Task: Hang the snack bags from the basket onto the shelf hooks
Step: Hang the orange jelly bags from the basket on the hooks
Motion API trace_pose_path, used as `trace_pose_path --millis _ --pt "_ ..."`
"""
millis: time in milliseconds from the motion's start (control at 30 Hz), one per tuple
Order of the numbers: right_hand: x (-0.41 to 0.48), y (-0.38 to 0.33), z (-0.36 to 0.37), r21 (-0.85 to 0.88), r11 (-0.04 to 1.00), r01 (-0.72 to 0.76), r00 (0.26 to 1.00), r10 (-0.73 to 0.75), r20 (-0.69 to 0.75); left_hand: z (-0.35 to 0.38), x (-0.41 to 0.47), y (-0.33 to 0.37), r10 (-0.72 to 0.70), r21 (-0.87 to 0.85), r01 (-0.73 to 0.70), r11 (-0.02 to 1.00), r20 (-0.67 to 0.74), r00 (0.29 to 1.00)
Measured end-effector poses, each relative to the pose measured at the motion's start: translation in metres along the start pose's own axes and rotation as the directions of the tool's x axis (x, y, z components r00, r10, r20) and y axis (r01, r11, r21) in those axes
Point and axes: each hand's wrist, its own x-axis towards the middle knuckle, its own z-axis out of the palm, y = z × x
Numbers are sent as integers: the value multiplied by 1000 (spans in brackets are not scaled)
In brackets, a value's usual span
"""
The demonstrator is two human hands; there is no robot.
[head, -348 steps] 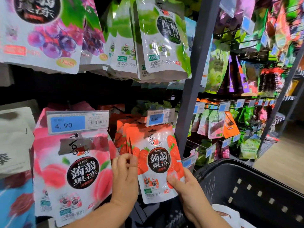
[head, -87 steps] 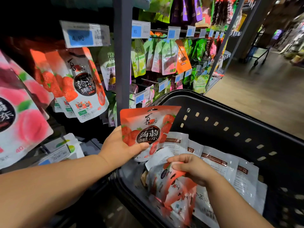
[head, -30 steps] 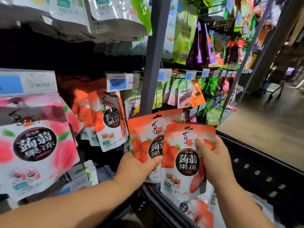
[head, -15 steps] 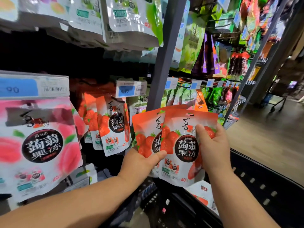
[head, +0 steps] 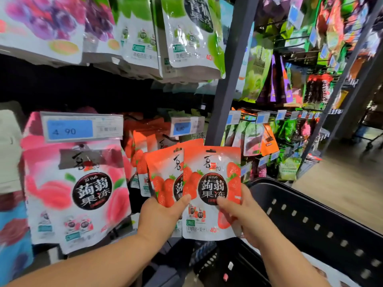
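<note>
1. The black basket (head: pixel 310 224) is low on the right, beside the grey shelf post (head: pixel 228 79).
2. The hung strawberry bags (head: pixel 139 150) are under a small price tag (head: pixel 187 126), right of the big peach bags (head: pixel 76 189). I judge their hook is the target, but the hook itself is hidden.
3. Two strawberry bags are held up in front of that row; the front bag (head: pixel 211 183) overlaps the rear bag (head: pixel 163 175).
4. The right hand (head: pixel 246 218) grasps the front bag at its lower right edge; the left hand (head: pixel 163 216) pinches the rear bag from below.
5. The hang hole (head: pixel 211 151) at the top of the front bag is small. Better to hang one bag at a time, grip nearer the top so the bag does not flop, and bring the hole straight onto the hook tip.
</note>
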Motion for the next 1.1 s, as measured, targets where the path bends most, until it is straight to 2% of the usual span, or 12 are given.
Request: trace_pose_path --millis 67,133,333,500,700,900,1100 --pt "-3 11 10 -29 997 -73 987 76 144 -10 4 -2 -19 11 19 1000 -24 1000" --pt "-4 19 19 -72 995 -63 977 76 200 -20 6 -4 -24 18 25 1000 -40 999" --pt "6 32 42 28 998 -47 997 45 70 -38 10 -2 -12 83 19 996 -90 996" --pt "20 40 58 66 996 -53 995 58 -82 -47 9 -2 -26 56 32 998 -101 995" --pt "35 38 66 167 985 -31 985 59 -162 -63 5 0 13 99 -3 995 -104 994" --pt "44 38 64 166 986 -35 985 62 -162 -72 -8 -4 77 -10 -78 997 -110 991" --pt "48 40 53 152 987 -46 989 66 -130 -80 -15 -6 169 -28 -170 985 -39 985"
